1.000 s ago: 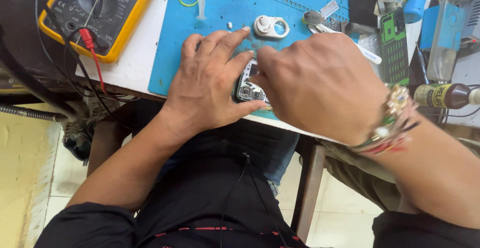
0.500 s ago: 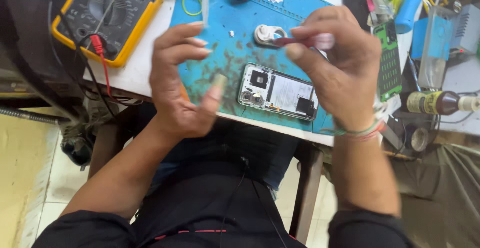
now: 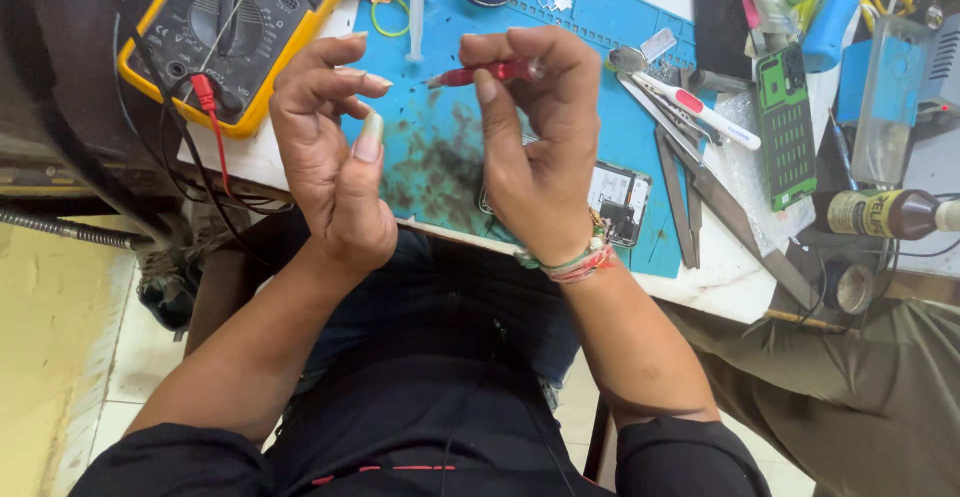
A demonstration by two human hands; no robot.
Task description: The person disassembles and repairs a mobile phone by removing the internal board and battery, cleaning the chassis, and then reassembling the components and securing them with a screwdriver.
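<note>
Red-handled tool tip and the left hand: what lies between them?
In the head view, nothing is held between the red-handled tool and the left hand; the gap shows only the stained blue mat below.

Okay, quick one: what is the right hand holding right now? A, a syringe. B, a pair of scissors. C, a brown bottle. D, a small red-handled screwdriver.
D: the right hand pinches a thin red-handled screwdriver between its fingers above the blue mat, while the left hand is raised beside it and holds nothing.
</note>
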